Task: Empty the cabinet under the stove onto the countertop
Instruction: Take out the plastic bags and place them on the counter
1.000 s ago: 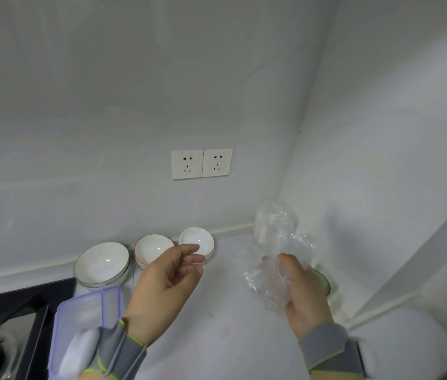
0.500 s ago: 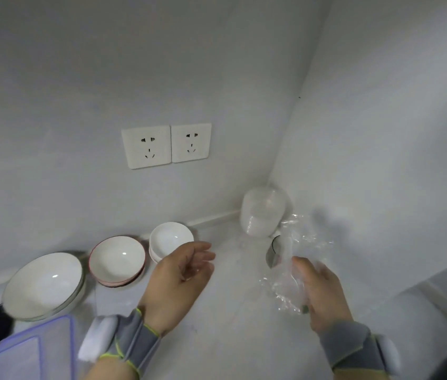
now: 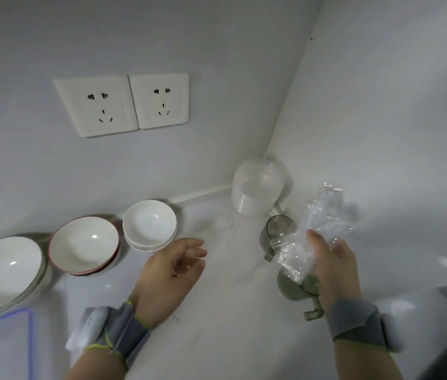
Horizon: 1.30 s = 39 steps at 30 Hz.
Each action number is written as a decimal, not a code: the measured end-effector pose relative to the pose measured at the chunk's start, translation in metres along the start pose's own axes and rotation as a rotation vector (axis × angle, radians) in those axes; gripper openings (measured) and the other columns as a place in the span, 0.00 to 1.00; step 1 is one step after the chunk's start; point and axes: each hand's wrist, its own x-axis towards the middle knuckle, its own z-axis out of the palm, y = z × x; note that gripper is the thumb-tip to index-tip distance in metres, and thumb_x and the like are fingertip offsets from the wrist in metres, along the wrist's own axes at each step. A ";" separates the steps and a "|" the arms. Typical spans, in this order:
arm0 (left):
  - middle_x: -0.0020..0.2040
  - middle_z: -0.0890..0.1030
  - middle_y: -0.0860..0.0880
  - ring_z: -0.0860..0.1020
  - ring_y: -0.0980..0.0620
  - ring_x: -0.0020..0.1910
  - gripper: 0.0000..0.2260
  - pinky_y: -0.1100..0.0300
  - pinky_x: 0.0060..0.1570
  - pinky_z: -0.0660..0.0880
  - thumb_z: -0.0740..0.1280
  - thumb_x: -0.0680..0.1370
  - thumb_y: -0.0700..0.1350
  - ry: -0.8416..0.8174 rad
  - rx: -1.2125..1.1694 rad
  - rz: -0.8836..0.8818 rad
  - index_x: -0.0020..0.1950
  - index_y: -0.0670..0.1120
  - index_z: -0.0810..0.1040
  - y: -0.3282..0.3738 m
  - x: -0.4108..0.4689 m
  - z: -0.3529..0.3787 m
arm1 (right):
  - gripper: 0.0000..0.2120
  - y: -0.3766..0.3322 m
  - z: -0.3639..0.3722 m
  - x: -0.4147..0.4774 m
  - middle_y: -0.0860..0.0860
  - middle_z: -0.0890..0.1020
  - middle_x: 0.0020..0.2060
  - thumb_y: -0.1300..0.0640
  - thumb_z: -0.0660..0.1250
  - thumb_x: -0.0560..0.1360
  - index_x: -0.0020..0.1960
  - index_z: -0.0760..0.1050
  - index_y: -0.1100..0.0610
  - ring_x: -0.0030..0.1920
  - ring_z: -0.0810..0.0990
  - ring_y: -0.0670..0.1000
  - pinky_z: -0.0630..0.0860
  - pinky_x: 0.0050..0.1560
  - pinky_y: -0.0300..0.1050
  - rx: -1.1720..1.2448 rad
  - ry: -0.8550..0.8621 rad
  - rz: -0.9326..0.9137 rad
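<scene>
Left hand [image 3: 173, 272]: empty, fingers relaxed and slightly bent, above the counter [image 3: 216, 330], just beside the small white bowls [image 3: 149, 223]; contact with the counter not possible to tell.
Right hand [image 3: 332, 267]: fingers and thumb curled round a crumpled clear plastic bag [image 3: 318, 229], held up over the counter near the right wall.
Clear plastic bag: upper end free above the grip, partly in front of a dark glass cup [image 3: 273, 231].
Below the right hand: green cup [image 3: 292, 289] with a handle, on the counter, partly hidden.
Corner: stack of clear plastic containers [image 3: 258, 187], on the counter, close to both walls.
Back wall row: small white bowls, red-rimmed bowl [image 3: 84, 244], large white bowl [image 3: 3, 270].
</scene>
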 end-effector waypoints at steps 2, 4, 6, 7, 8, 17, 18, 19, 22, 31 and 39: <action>0.47 0.84 0.57 0.81 0.57 0.47 0.10 0.65 0.50 0.77 0.69 0.73 0.46 -0.023 0.037 0.002 0.54 0.55 0.77 -0.001 0.006 0.011 | 0.15 0.001 -0.007 0.009 0.55 0.71 0.31 0.52 0.70 0.72 0.36 0.68 0.60 0.33 0.71 0.53 0.71 0.38 0.45 0.017 0.033 -0.035; 0.47 0.84 0.57 0.81 0.58 0.46 0.11 0.67 0.48 0.76 0.69 0.74 0.41 -0.038 0.063 0.009 0.55 0.53 0.78 0.001 0.013 0.018 | 0.16 -0.001 -0.008 0.012 0.55 0.69 0.30 0.55 0.69 0.73 0.35 0.67 0.63 0.31 0.68 0.51 0.69 0.32 0.41 0.003 0.040 -0.083; 0.47 0.84 0.56 0.81 0.58 0.45 0.10 0.67 0.47 0.76 0.68 0.74 0.41 -0.052 0.049 0.015 0.54 0.51 0.78 0.003 0.022 0.029 | 0.19 0.002 -0.010 0.019 0.56 0.67 0.30 0.55 0.70 0.72 0.36 0.64 0.67 0.32 0.65 0.52 0.66 0.33 0.44 -0.030 0.042 -0.133; 0.46 0.84 0.56 0.81 0.58 0.45 0.10 0.66 0.48 0.76 0.68 0.74 0.42 -0.051 0.038 0.021 0.54 0.51 0.78 0.004 0.025 0.033 | 0.20 0.002 -0.009 0.022 0.55 0.65 0.30 0.55 0.70 0.72 0.34 0.63 0.65 0.32 0.64 0.52 0.64 0.33 0.45 -0.039 0.051 -0.157; 0.46 0.84 0.56 0.81 0.58 0.44 0.10 0.66 0.48 0.76 0.68 0.74 0.42 -0.054 0.033 0.026 0.54 0.51 0.78 0.006 0.028 0.037 | 0.20 0.002 -0.009 0.024 0.54 0.64 0.28 0.56 0.70 0.72 0.31 0.61 0.60 0.32 0.62 0.51 0.63 0.33 0.45 -0.043 0.063 -0.177; 0.47 0.83 0.55 0.80 0.61 0.44 0.11 0.71 0.46 0.74 0.68 0.75 0.39 -0.094 0.038 0.048 0.55 0.50 0.77 0.010 0.043 0.055 | 0.20 0.004 -0.002 0.051 0.54 0.63 0.29 0.55 0.70 0.73 0.33 0.61 0.63 0.30 0.61 0.50 0.63 0.29 0.41 -0.135 0.034 -0.264; 0.47 0.83 0.56 0.80 0.61 0.44 0.11 0.72 0.46 0.74 0.68 0.75 0.39 -0.095 0.045 0.047 0.55 0.50 0.77 0.009 0.044 0.056 | 0.20 0.005 -0.001 0.053 0.54 0.62 0.29 0.55 0.70 0.73 0.33 0.61 0.61 0.30 0.61 0.50 0.63 0.30 0.42 -0.148 0.026 -0.275; 0.47 0.83 0.56 0.80 0.62 0.44 0.11 0.73 0.45 0.73 0.68 0.75 0.39 -0.095 0.053 0.045 0.55 0.50 0.77 0.008 0.044 0.056 | 0.21 0.006 -0.001 0.055 0.54 0.62 0.28 0.55 0.70 0.73 0.32 0.60 0.59 0.30 0.60 0.49 0.63 0.29 0.42 -0.159 0.025 -0.279; 0.47 0.83 0.56 0.80 0.63 0.44 0.11 0.74 0.45 0.72 0.68 0.75 0.39 -0.089 0.074 0.041 0.55 0.50 0.77 0.005 0.045 0.058 | 0.21 0.008 0.002 0.062 0.50 0.62 0.27 0.55 0.70 0.73 0.32 0.58 0.55 0.28 0.60 0.46 0.64 0.28 0.39 -0.183 0.022 -0.297; 0.46 0.83 0.58 0.80 0.63 0.45 0.11 0.76 0.44 0.72 0.68 0.74 0.40 -0.082 0.094 0.042 0.55 0.51 0.78 0.000 0.050 0.062 | 0.17 0.018 0.019 0.084 0.46 0.68 0.27 0.59 0.68 0.74 0.33 0.63 0.51 0.28 0.67 0.43 0.65 0.31 0.33 -0.240 0.026 -0.438; 0.46 0.83 0.57 0.80 0.63 0.46 0.11 0.74 0.46 0.73 0.68 0.74 0.40 -0.070 0.113 0.033 0.55 0.52 0.78 -0.009 0.051 0.061 | 0.16 0.032 0.032 0.093 0.43 0.70 0.29 0.58 0.68 0.75 0.35 0.63 0.48 0.27 0.72 0.37 0.66 0.31 0.29 -0.260 -0.017 -0.378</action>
